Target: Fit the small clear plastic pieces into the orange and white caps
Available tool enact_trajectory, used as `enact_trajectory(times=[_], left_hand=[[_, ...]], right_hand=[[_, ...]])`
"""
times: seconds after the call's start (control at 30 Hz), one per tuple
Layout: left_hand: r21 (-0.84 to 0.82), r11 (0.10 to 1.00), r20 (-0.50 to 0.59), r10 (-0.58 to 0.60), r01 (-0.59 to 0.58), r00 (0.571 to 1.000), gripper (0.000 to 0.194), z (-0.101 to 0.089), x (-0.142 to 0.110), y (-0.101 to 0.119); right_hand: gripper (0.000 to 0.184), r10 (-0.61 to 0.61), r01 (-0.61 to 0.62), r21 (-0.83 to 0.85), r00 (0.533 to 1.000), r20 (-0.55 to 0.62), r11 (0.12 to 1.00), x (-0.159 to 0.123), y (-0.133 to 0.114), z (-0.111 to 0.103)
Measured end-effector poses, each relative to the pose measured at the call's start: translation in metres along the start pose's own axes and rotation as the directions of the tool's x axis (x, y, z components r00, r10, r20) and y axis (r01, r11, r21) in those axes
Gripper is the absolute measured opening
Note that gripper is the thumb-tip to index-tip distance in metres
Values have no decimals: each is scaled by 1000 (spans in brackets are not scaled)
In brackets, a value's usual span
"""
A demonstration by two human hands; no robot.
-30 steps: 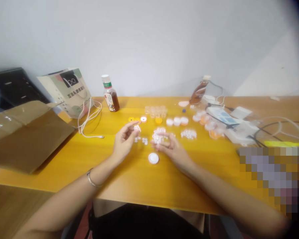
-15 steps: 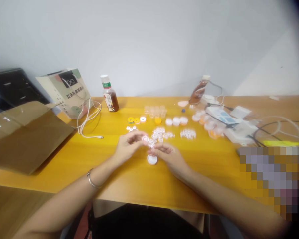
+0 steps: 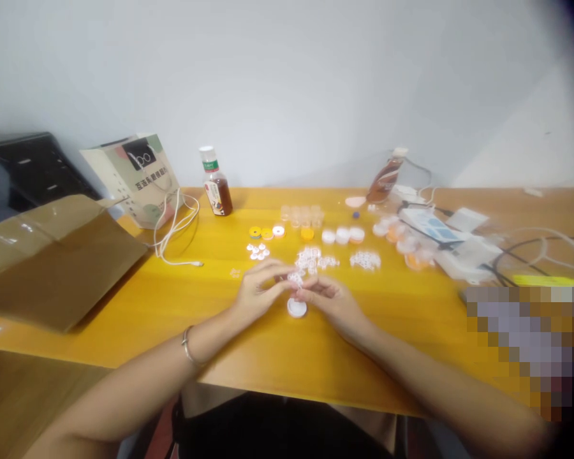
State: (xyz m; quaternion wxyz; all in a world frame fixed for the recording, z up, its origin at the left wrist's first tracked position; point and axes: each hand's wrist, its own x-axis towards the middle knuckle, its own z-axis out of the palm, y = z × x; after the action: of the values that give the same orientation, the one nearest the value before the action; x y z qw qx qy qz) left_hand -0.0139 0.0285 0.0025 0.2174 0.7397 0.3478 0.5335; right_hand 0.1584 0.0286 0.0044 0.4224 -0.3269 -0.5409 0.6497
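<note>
Small white openwork plastic pieces, blurred and gear-like, are pinched between the fingertips of my left hand and my right hand. Whether they are joined I cannot tell. Just below the fingertips a round white lid-like disc lies on the table. Beyond the hands sits a pile of similar white pieces, with another cluster farther right. A group of small white round parts lies beyond my left hand, and tiny pale orange pieces are to its left.
Behind are yellow and white rings, clear cups and white caps. A bottle, a white cable, a paper bag and a cardboard box stand left. Another bottle and a power strip are right.
My hands have drawn closer together, bringing the white pieces in them against each other. The view has shifted slightly, and more of the small white parts beyond my left hand now show.
</note>
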Motion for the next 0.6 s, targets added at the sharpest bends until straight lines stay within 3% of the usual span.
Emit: enact_trajectory(times=[0.23,0.6], left_hand=[[-63,987,10,-146,146,989,21,3,-2,1],[-107,970,-9,-222,220,975,19,5,-1,6]], right_hand=[[12,-30,28,-32,998,-62,999,0,2,1],[15,-12,18,86,997,-72,996,1,4,-1]])
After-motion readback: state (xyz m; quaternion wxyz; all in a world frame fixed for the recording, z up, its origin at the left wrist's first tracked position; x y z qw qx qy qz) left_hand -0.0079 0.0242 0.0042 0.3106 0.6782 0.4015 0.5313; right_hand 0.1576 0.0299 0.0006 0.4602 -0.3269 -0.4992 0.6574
